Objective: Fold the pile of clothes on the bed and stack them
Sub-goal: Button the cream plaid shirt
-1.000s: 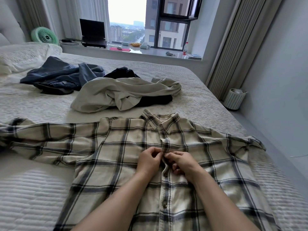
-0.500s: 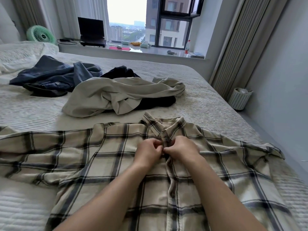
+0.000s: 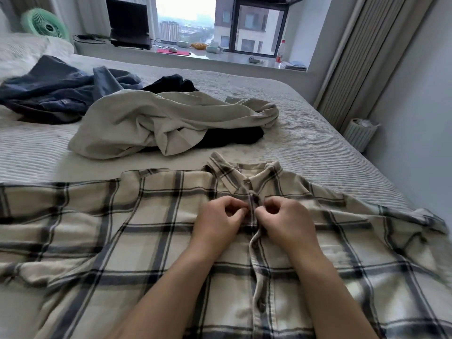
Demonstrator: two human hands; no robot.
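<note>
A cream plaid shirt (image 3: 137, 223) with dark checks lies spread front-up across the near part of the bed, collar away from me, sleeves out to both sides. My left hand (image 3: 217, 223) and my right hand (image 3: 286, 221) meet at the button placket just below the collar, each pinching one edge of it with fingers curled. Behind the shirt lies a crumpled beige garment (image 3: 171, 121) over a black one (image 3: 234, 138). Further left sits a heap of dark blue clothes (image 3: 56, 94).
The bed (image 3: 318, 143) has a ribbed pale cover, and its right edge drops to a narrow floor strip with a small ribbed bin (image 3: 359, 133). A pillow (image 3: 22, 52), a green fan (image 3: 45, 25), a laptop (image 3: 129, 25) and a bottle (image 3: 281, 52) line the window sill beyond.
Both hands have moved up the placket toward the collar, staying pinched on its edges. The view has shifted closer to the shirt.
</note>
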